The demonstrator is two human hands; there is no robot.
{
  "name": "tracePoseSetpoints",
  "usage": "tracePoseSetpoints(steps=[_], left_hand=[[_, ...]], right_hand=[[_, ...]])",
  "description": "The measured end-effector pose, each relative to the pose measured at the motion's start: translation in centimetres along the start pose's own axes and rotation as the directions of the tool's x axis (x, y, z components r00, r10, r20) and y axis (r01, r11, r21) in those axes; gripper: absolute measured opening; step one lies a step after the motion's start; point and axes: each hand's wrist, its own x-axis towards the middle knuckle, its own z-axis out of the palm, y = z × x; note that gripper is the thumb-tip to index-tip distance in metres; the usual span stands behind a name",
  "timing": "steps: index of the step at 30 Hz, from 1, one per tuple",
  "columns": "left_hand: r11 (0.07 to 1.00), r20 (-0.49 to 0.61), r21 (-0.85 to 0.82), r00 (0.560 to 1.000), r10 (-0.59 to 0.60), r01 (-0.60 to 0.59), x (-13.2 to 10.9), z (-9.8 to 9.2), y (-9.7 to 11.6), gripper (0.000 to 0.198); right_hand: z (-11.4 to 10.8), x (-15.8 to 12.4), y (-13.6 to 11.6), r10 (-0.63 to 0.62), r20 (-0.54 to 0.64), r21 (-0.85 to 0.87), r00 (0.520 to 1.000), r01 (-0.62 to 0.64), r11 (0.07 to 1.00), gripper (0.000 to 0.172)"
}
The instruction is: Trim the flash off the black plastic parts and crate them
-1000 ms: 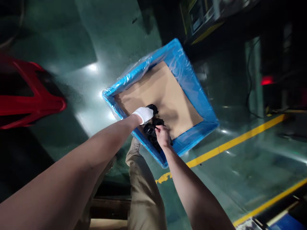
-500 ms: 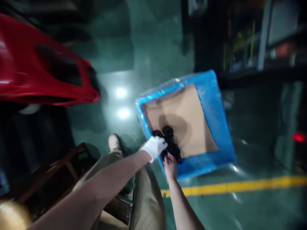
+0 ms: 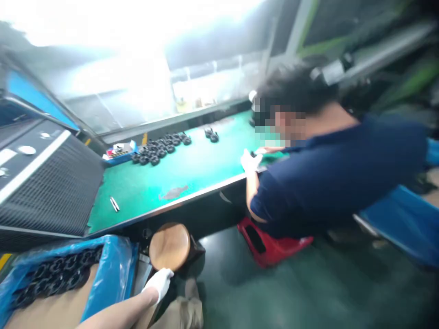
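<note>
My left hand point(image 3: 159, 284), in a white glove, is at the lower left of the view. Its fingers close on the front edge of a round wooden stool point(image 3: 169, 246), whose seat has a light brown grain. Part of the grip is blurred. My right hand is out of view. On the green bench top lies a cluster of black ring-shaped parts point(image 3: 157, 148), with a few more black parts point(image 3: 211, 135) to the right of it.
A blue-lined box point(image 3: 115, 269) with black parts on cardboard stands at the lower left. Tweezers point(image 3: 114, 204) lie on the bench point(image 3: 137, 192). A co-worker point(image 3: 329, 169) with gloved hands sits on a red stool point(image 3: 270, 249) at right. A small tray point(image 3: 120, 152) stands at back left.
The view has swung from the floor and a blue-lined box to the bench. Both hands were on black parts there; now the left is at the stool and the right is gone from view.
</note>
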Motion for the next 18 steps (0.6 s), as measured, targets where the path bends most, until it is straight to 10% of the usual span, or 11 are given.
tracePoseSetpoints(steps=[5, 11, 18], left_hand=[[0.966, -0.182, -0.252, 0.977, -0.107, 0.059, 2.4, -9.7, -7.9, 0.029], [0.923, -0.439, -0.385, 0.878, -0.189, 0.005, 9.1, -22.9, -12.7, 0.035], [0.901, -0.584, -0.432, 0.752, -0.305, 0.030, 22.4, -39.8, -12.8, 0.037]], right_hand=[[1.6, 10.9, -12.8, -0.058, 0.032, -0.126, 0.998, 0.061, 0.990, 0.044], [4.0, 22.9, -21.4, -0.026, 0.081, -0.176, 0.996, 0.040, 0.984, 0.036], [13.4, 54.7, -36.0, -0.184, 0.271, -0.250, 0.945, 0.254, 0.934, 0.034]])
